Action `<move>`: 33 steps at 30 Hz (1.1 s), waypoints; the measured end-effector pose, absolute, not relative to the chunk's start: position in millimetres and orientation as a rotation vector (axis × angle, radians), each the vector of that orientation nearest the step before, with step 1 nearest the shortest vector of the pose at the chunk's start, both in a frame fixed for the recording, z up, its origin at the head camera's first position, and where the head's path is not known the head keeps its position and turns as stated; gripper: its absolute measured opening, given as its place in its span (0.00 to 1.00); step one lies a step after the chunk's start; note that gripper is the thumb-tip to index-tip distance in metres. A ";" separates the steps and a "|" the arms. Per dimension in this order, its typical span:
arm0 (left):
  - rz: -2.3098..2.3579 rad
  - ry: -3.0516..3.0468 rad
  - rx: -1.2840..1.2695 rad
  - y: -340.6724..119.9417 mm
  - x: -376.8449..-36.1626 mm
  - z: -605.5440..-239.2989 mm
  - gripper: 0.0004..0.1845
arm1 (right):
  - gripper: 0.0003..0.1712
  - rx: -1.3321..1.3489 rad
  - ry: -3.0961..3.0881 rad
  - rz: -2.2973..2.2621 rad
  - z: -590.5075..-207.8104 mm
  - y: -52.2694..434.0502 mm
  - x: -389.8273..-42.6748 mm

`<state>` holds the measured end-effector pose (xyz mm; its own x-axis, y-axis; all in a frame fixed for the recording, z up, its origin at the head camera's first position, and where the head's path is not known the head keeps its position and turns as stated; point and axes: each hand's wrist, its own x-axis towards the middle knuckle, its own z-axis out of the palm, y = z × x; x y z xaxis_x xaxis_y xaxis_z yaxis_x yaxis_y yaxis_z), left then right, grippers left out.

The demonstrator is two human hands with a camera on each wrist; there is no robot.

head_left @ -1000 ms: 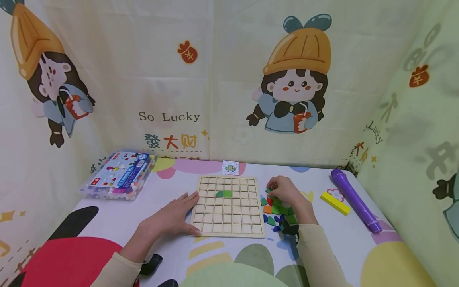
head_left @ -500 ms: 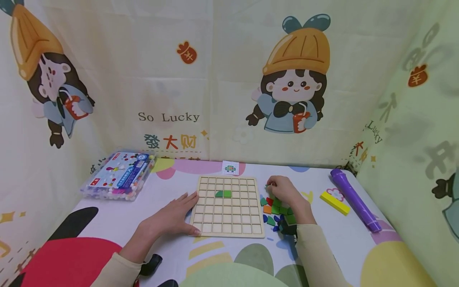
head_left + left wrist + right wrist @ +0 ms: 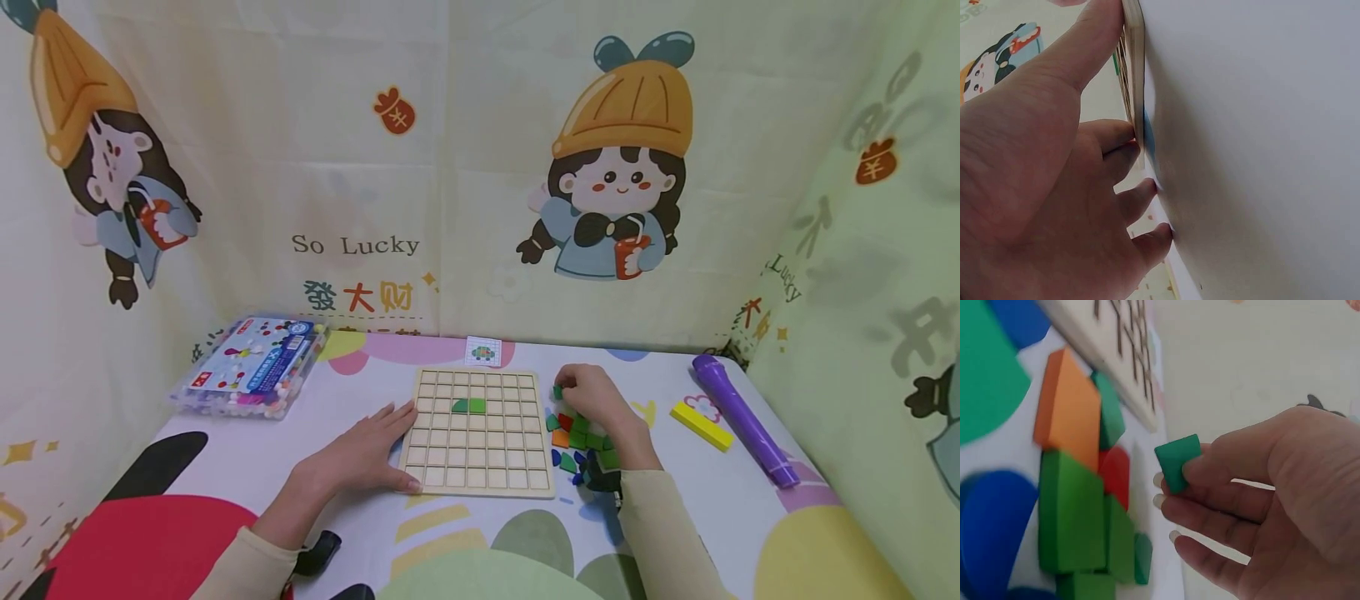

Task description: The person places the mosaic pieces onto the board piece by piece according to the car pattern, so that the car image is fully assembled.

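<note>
A wooden grid board [image 3: 442, 479] lies on the table with a dark green quarter-round tile [image 3: 460, 407] and a light green square tile [image 3: 477, 406] side by side in its cells. My left hand [image 3: 363, 450] rests along the board's left side, its fingers spread and the thumb at the near left corner. Just right of the board, my right hand [image 3: 596, 396] pinches a small dark green tile [image 3: 1175, 459] between thumb and fingers; its full outline is partly covered. Below that hand is a loose pile of tiles, among them an orange square [image 3: 1069, 412] and several green squares [image 3: 1072, 515].
A small pattern card [image 3: 483, 352] lies behind the board. At the back left sits a clear plastic case [image 3: 251, 358]. On the right are a yellow bar [image 3: 701, 425] and a purple tube [image 3: 742, 421]. Printed cloth hangs behind and beside the table.
My right hand has shifted slightly away from the pile, and the dark green tile now shows at its fingertips. The left hand and the board stay in place.
</note>
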<state>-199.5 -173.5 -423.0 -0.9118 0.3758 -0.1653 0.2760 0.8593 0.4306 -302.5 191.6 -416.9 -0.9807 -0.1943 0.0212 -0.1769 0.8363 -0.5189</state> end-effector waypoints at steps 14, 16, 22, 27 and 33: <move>0.590 2.790 0.495 -173.9 -198.7 -422.6 0.62 | 0.07 -0.476 2.871 -1.082 -418.9 164.3 -297.9; 0.595 2.791 0.493 -173.8 -198.4 -422.5 0.62 | 0.07 -0.500 2.858 -1.094 -419.3 159.5 -297.2; 0.600 2.793 0.487 -174.4 -198.9 -424.2 0.62 | 0.06 -0.551 2.809 -1.144 -421.1 145.1 -294.0; 0.596 2.796 0.491 -175.0 -201.1 -427.2 0.62 | 0.07 -0.621 2.784 -1.126 -424.1 133.6 -291.3; 0.589 2.797 0.486 -173.3 -201.7 -426.5 0.62 | 0.07 -0.647 2.838 -1.078 -426.9 119.0 -288.8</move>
